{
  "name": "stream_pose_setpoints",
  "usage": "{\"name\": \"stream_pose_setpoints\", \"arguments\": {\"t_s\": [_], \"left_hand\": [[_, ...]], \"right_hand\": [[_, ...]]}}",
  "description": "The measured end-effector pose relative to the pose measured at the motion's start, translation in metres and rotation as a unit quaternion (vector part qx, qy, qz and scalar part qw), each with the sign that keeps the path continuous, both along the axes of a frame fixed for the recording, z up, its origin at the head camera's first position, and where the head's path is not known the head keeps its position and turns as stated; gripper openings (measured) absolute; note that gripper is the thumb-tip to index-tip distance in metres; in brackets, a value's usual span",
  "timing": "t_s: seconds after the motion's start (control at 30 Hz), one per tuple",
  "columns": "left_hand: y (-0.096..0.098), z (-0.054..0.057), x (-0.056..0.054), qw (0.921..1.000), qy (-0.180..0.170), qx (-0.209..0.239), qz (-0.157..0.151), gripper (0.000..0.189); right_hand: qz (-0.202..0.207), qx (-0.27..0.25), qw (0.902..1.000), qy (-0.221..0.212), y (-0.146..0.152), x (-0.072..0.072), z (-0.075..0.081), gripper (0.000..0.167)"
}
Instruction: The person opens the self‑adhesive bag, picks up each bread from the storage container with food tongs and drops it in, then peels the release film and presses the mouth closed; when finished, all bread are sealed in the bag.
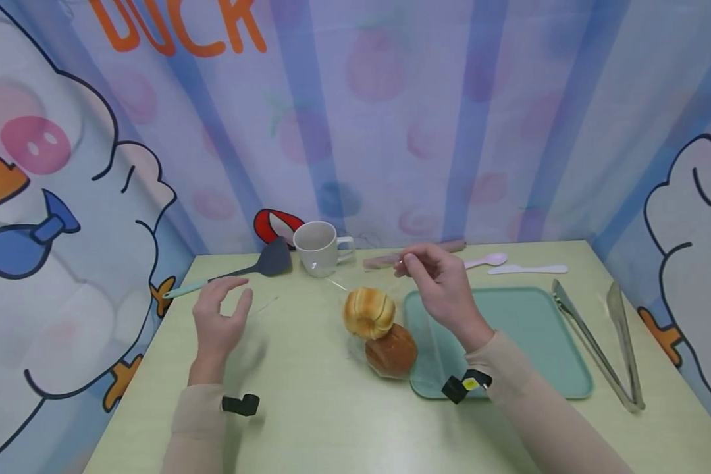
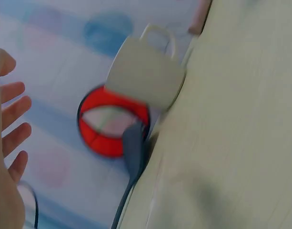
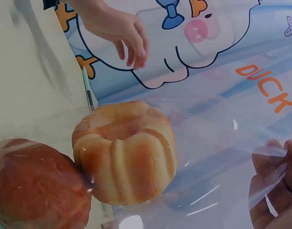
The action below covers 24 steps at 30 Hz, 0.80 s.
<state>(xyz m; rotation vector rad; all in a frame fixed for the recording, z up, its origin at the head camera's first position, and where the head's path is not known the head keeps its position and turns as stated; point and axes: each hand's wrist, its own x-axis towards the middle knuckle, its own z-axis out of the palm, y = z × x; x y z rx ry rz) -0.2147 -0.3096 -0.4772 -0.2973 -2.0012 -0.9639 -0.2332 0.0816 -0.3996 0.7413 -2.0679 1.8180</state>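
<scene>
A clear plastic bag [image 3: 207, 179] hangs from my right hand [image 1: 444, 283], whose thumb and fingers pinch its upper edge. Inside the bag are two bread rolls: a golden, ridged one [image 1: 368, 313] and, lower down, a round brown bun [image 1: 392, 352]. In the right wrist view the ridged roll [image 3: 124, 152] and the bun [image 3: 38, 183] lie side by side behind the film. Over the left part of the table my left hand [image 1: 219, 322] is held up with fingers spread and bent loosely, nothing in its grasp. The spatula is just beyond it.
A green tray [image 1: 527, 349] lies to the right, with metal tongs [image 1: 625, 336] beside it. Along the back are a spatula [image 1: 274, 258], a white mug [image 1: 315, 249], a pinkish rod [image 1: 452, 245], a lilac spoon [image 1: 496, 259] and a pale knife [image 1: 527, 269]. A printed curtain rises behind.
</scene>
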Motion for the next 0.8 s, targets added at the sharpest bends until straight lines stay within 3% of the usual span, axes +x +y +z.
{"name": "stream_pose_setpoints", "arguments": {"t_s": [0.07, 0.13, 0.23, 0.33, 0.4, 0.5, 0.67, 0.8], "left_hand": [[0.020, 0.004, -0.001, 0.9989, -0.032, -0.008, -0.033, 0.020], [0.041, 0.009, -0.001, 0.9922, -0.101, -0.001, -0.073, 0.022], [0.069, 0.017, -0.002, 0.9652, -0.219, 0.026, -0.140, 0.029], [0.090, 0.021, -0.006, 0.9367, -0.278, 0.072, -0.201, 0.031], [0.098, 0.022, -0.008, 0.9290, -0.276, 0.099, -0.226, 0.026], [0.105, 0.021, -0.011, 0.9254, -0.258, 0.144, -0.238, 0.016], [0.107, 0.020, -0.006, 0.9278, -0.224, 0.191, -0.230, 0.015], [0.106, 0.022, -0.001, 0.9390, -0.182, 0.186, -0.225, 0.012]], "right_hand": [[0.002, -0.002, 1.0000, -0.006, 0.000, 0.001, 0.001, 0.016], [0.003, -0.002, 0.9999, -0.012, 0.000, 0.002, 0.002, 0.017], [0.002, 0.003, 0.9999, -0.016, 0.000, 0.002, 0.004, 0.019], [0.002, 0.005, 0.9998, -0.019, 0.001, 0.003, 0.005, 0.019], [0.002, 0.001, 0.9996, -0.027, 0.001, 0.003, 0.005, 0.020], [-0.008, -0.011, 0.9991, -0.041, 0.003, 0.004, 0.006, 0.021], [-0.033, -0.038, 0.9961, -0.073, 0.003, 0.002, 0.005, 0.026], [-0.056, -0.056, 0.9929, -0.089, 0.002, 0.000, 0.003, 0.029]]}}
